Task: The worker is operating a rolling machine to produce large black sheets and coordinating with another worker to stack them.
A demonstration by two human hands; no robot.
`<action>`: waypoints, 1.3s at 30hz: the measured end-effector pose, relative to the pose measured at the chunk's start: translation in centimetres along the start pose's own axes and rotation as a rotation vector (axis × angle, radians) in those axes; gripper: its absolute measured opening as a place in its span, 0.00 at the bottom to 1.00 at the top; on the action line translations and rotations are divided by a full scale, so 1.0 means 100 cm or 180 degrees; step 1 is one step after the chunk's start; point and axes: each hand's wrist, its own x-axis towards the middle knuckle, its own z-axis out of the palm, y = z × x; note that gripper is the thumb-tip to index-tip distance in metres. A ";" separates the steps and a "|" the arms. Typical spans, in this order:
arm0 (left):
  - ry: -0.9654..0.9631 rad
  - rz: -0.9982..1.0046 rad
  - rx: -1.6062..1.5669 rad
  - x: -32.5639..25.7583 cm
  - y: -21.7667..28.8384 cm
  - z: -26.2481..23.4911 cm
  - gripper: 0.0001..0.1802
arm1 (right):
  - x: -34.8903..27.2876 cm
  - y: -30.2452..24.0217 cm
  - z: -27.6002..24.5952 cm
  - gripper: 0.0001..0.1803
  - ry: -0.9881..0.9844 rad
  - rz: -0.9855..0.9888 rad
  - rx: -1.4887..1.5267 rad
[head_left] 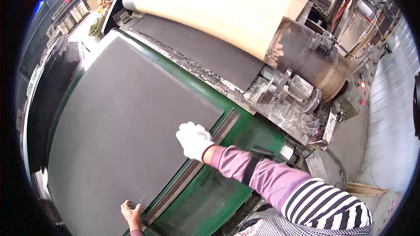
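Observation:
A large dark grey sheet lies over the green machine bed in front of me. My right hand, in a white glove, is over the sheet near its right edge, fingers curled in; whatever they may hold is hidden. Lower down, my bare left hand is at the sheet's near edge, with a gap between thumb and fingers and nothing visible in it. Between my hands a narrow dark metal bar runs along the sheet's edge.
Beyond the bed, a wide pale yellow sheet slopes above a dark strip. To the right are a big rusty drum and exposed gears. A stack of dark sheets stands left; a pale corrugated wall is far right.

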 end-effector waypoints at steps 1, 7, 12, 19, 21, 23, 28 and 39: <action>0.0029 0.0177 0.0018 -0.004 0.023 0.007 0.30 | 0.003 0.031 -0.009 0.11 -0.0048 0.0110 0.0088; -0.0889 0.0579 -0.0958 0.013 0.191 0.040 0.33 | 0.026 0.182 -0.047 0.14 0.0005 0.0922 -0.0268; -0.1235 0.0983 -0.0350 0.039 0.293 0.057 0.36 | 0.028 0.176 -0.055 0.13 0.0416 0.1431 -0.0555; -0.2521 -0.0020 -0.3656 0.063 0.272 0.041 0.29 | -0.119 0.058 -0.060 0.21 0.1504 -0.1368 0.1304; -0.1274 0.0105 -0.2229 0.049 0.214 0.024 0.30 | -0.149 0.052 -0.061 0.20 0.0826 -0.1192 0.2244; -0.0308 0.0097 0.0129 0.011 0.138 -0.005 0.29 | -0.174 0.045 -0.063 0.15 0.0746 -0.0905 0.2148; -0.1161 -0.0675 0.0186 -0.045 0.080 -0.015 0.36 | -0.209 0.025 -0.067 0.12 -0.0637 0.1042 0.3231; -0.0431 -0.0200 -0.1624 -0.019 0.173 0.025 0.35 | -0.223 -0.016 -0.057 0.11 -0.1139 0.0085 0.3136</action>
